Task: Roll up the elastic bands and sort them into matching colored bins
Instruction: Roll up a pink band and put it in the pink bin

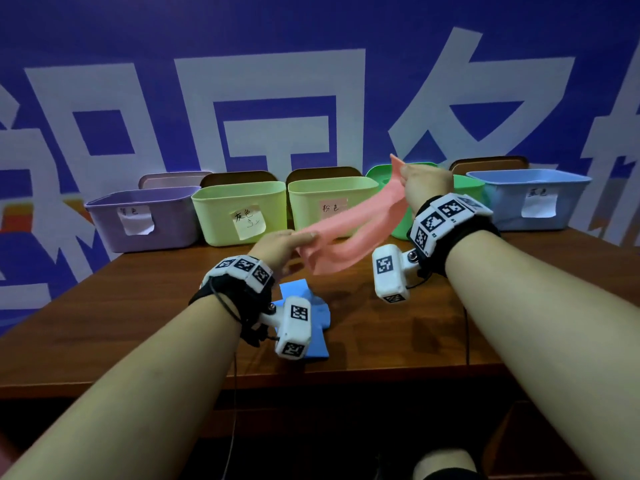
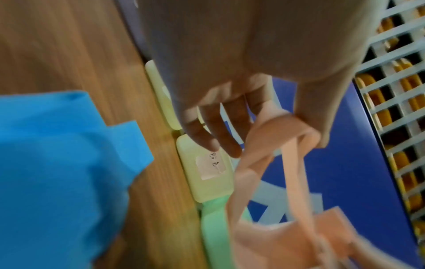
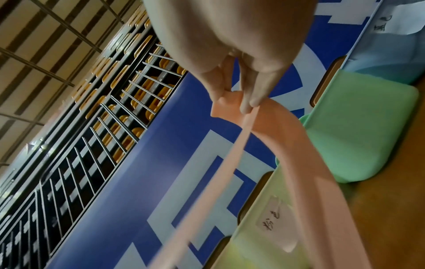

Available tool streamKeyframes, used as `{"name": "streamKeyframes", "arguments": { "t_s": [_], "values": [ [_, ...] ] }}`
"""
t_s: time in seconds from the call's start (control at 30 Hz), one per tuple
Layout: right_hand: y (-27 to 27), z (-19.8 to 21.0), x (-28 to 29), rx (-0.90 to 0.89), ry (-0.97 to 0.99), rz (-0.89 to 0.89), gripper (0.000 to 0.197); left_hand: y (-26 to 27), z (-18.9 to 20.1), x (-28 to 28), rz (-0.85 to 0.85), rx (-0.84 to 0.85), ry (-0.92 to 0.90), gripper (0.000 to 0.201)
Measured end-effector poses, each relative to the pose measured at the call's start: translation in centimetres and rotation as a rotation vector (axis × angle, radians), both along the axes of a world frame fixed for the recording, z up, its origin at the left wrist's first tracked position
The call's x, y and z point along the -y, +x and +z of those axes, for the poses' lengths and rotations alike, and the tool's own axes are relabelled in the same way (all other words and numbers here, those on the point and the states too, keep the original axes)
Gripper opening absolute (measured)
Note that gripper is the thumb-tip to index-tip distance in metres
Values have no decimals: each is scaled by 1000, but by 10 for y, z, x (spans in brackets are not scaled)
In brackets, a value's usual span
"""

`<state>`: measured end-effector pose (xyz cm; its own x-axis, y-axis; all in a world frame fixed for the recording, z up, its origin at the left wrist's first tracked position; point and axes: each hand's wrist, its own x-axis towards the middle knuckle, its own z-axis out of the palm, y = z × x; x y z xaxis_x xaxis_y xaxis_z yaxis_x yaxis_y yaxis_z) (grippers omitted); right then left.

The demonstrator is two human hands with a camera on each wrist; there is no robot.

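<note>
Pink elastic band [image 1: 349,233] hung stretched above table [image 1: 138,306]; left hand [image 1: 277,245], right hand [image 1: 424,187] fingers pinched its ends.

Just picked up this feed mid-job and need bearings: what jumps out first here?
A pink band stretched in mid-air between both hands: the left hand pinches its lower end, the right hand holds the upper end higher, over the table. Behind it, a row of labelled bins lines the table's far edge against a blue wall. A blue band lies crumpled on the table under the left wrist.
</note>
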<state>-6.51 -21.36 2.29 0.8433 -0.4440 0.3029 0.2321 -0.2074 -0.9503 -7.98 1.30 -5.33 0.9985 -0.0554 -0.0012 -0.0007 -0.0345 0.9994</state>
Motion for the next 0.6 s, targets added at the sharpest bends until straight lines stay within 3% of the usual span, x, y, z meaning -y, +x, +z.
{"name": "streamKeyframes", "arguments": {
  "t_s": [0.1,0.17,0.23,0.33,0.43,0.53,0.6],
  "values": [
    [21,-9,3,-92,-427,-53,37,-3,3,-1,-109,-28,-313,20],
    [26,-14,2,-157,-511,-107,36,-2,5,1,-106,-28,-377,14],
    [24,-19,2,-191,-453,-90,32,0,5,3,-52,-19,-354,16],
    [34,-32,7,-54,-135,26,17,2,1,4,49,19,-63,19],
    [41,-33,11,28,20,-48,12,3,-8,1,95,53,269,6],
    [37,-30,13,41,87,-75,10,3,-15,-2,54,-21,401,8],
    [35,-31,14,41,101,-71,12,2,-18,-3,37,-53,393,12]
  ]
}}
